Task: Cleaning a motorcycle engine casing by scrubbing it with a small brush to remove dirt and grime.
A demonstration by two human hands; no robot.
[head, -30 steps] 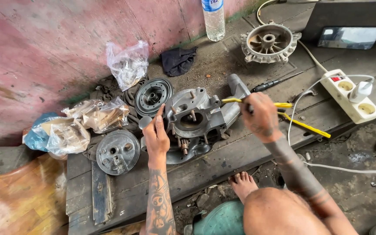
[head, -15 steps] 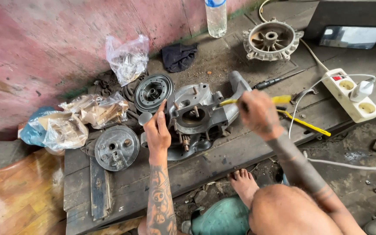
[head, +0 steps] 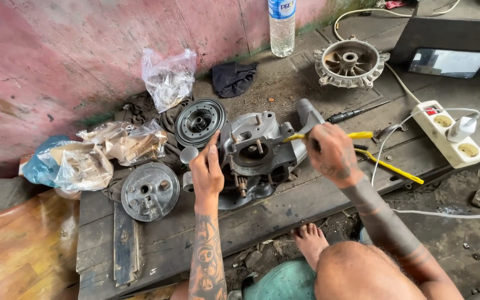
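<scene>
On the dark wooden bench, two crumpled clear plastic bags [head: 98,155] and a third [head: 168,78] lie left of two round grey metal covers [head: 150,191], likely set aside within reach. The left hand [head: 206,172] presses flat, fingers open, on the grey cast-metal engine casing [head: 254,158] at mid-bench, apparently steadying it. The right hand [head: 334,155] is closed around a yellow-handled tool [head: 356,135] at the casing's right edge; a ribbed metal hub [head: 350,63] and a white power strip [head: 448,133] sit beyond.
</scene>
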